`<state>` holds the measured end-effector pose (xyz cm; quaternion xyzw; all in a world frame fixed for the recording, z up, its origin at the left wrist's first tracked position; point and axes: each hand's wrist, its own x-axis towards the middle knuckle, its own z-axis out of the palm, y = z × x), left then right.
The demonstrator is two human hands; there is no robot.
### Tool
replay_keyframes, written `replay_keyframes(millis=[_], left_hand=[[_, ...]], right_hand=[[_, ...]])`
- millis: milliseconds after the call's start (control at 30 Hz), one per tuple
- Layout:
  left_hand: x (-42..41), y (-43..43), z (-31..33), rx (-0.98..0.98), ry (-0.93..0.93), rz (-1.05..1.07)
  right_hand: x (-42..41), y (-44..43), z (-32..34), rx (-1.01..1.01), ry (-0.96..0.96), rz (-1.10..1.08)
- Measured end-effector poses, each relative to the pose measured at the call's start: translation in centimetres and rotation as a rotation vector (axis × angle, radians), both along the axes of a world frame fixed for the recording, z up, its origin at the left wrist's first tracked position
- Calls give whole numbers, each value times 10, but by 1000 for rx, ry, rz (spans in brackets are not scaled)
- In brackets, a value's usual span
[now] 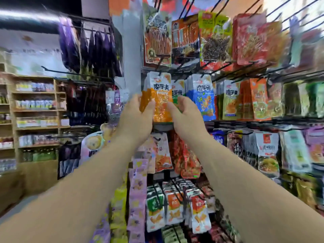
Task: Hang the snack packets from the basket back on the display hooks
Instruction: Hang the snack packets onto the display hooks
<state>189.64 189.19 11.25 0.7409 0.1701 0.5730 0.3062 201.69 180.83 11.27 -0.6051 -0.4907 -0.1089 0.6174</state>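
My left hand (138, 116) and right hand (186, 116) both pinching orange packet (162, 104) between them, top up at hook (159, 71) above grip. Nearly hung imo. Basket not visible, remaining count unknown.

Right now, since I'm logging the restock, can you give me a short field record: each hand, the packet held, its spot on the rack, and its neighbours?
left hand: grips the left edge of the orange packet
right hand: holds the right edge, fingers curled
packet position: middle row of the rack, top up by a hook; too blurred to tell if it is threaded on
neighbours: green packet just to its right, then blue packets
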Motion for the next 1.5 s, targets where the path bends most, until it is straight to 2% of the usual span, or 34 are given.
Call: replay_keyframes(millis=[100, 200, 433, 633, 900, 1067, 1233, 1500], left_hand=[[20, 12, 28, -84, 43, -27], [37, 27, 39, -178, 19, -96], [52, 49, 33, -242, -111, -296], [64, 52, 30, -147, -127, -327], [67, 52, 36, -111, -152, -322], [67, 56, 35, -103, -129, -390], [64, 57, 35, -34, -117, -297], [68, 69, 31, 44, -128, -317]], right_hand=[[8, 24, 28, -83, -54, -29], [17, 43, 38, -68, -48, 30], [31, 66, 14, 35, -16, 198], [35, 68, 28, 166, -75, 194], [40, 78, 42, 151, -60, 271], [39, 86, 38, 133, -46, 309], [41, 90, 36, 151, -35, 343], [47, 89, 37, 150, -124, 243]])
